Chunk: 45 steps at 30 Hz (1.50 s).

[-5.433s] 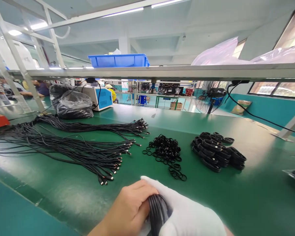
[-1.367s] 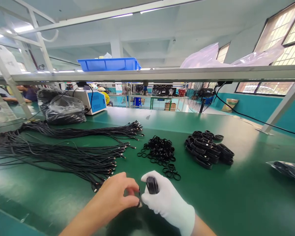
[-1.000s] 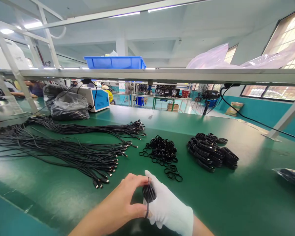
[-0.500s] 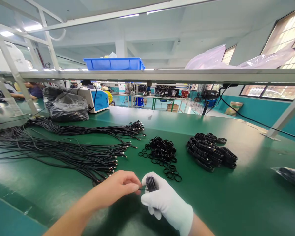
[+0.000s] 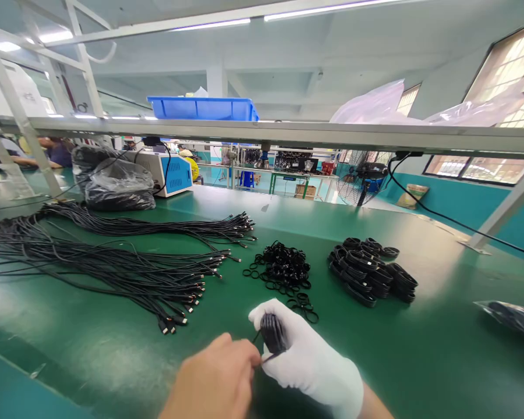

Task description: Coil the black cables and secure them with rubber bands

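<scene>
My right hand (image 5: 305, 355), in a white glove, is wrapped round a coiled black cable (image 5: 273, 333), its loops stacked side by side. My bare left hand (image 5: 220, 369) is closed just left of the coil. From its fingertips a thin black strand (image 5: 269, 357) stretches to the coil; whether it is a band or part of the cable I cannot tell. Beyond the hands lies a heap of small black rings (image 5: 286, 265), with a few loose ones at its near edge. Straight black cables (image 5: 157, 267) with metal-tipped plugs are spread out at the left.
Finished-looking cable coils (image 5: 369, 270) are piled at the right on the green table (image 5: 419, 349). A plastic-bagged bundle (image 5: 513, 320) lies at the right edge. Behind the cables stand a stuffed plastic bag (image 5: 120, 183) and a blue-and-white machine (image 5: 174, 174). A shelf (image 5: 297, 131) spans overhead.
My left hand has moved nearer and lower, its back now turned up. The strand now shows as two lines at the coil. My right hand still holds the coil, slightly turned.
</scene>
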Available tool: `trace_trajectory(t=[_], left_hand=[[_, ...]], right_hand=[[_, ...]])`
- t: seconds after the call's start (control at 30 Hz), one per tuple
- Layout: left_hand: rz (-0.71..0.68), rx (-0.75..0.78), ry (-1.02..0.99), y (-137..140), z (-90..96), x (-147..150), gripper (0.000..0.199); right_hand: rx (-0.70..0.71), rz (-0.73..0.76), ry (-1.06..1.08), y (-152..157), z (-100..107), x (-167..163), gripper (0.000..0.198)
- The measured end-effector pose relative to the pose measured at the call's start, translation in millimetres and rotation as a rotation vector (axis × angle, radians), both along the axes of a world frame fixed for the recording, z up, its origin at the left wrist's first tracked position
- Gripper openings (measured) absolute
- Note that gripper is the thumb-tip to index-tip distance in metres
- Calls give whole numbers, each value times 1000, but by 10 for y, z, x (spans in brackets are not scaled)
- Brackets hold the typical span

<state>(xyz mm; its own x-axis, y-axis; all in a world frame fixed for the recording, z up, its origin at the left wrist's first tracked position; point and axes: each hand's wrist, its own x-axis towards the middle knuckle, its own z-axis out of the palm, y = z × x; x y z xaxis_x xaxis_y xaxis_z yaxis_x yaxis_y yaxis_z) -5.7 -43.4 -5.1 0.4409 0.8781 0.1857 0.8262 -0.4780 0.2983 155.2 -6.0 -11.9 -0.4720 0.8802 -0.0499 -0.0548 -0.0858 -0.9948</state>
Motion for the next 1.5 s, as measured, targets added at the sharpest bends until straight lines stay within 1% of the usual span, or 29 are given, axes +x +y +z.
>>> trace_trajectory(t=[0.07,0.1,0.17,0.23,0.3,0.37,0.43,0.53,0.67,0.73,0.8,0.87,0.9,0.93,1.0,1.03,1.07,1.13,1.23,1.27,1.33,1.43,1.47,1.5], left_hand=[[61,-267,-55,158,49,-26,29],[74,-367,-87,238,76,-47,29],[35,-521,-197,364,125,-101,27],[-17,-653,-418,430,168,-155,19],[-31,-705,-695,439,197,-175,10],[-19,-674,-926,418,201,-138,10],[-11,-652,-1060,392,173,-50,8],[11,-686,-1154,377,85,100,12],[69,-714,-1175,384,-28,148,20],[95,-669,-1136,378,-30,93,23],[140,-546,-1040,357,23,18,22],[164,-360,-883,332,117,-36,27],[129,-281,-795,323,166,-46,33],[65,-223,-710,320,208,-43,39],[-66,-172,-586,337,258,-11,46],[-97,-174,-557,357,263,11,46],[-95,-182,-542,382,259,29,45],[-14,-190,-525,441,241,42,41],[89,-212,-472,526,247,-6,32],[98,-255,-473,552,262,-35,30],[64,-421,-541,601,298,-98,26],[-16,-709,-717,667,310,-168,29],[-18,-764,-755,687,296,-178,28],[-5,-793,-774,705,272,-180,26]], right_hand=[[-109,143,156,-18,-11,6,46],[-156,209,249,-17,-38,0,48],[-198,295,437,3,-110,-18,52],[-182,340,578,35,-174,-26,52],[-147,368,636,61,-208,-20,49],[-141,391,651,73,-217,-7,46],[-156,406,661,73,-221,3,45],[-171,390,665,69,-246,7,45],[-207,322,622,75,-275,15,45],[-215,267,587,80,-262,23,48],[-216,229,539,81,-235,28,53],[-231,238,480,75,-212,22,59],[-248,252,448,70,-207,14,60],[-271,275,418,63,-208,3,59],[-315,325,399,48,-225,-25,54],[-325,344,418,41,-238,-39,53],[-334,357,450,36,-251,-53,53],[-368,343,520,36,-274,-77,56],[-431,241,559,61,-294,-107,54],[-444,204,562,73,-299,-116,52],[-486,163,572,95,-307,-131,49],[-607,165,573,101,-302,-157,55],[-620,156,564,94,-292,-167,57],[-599,135,549,84,-276,-176,58]])
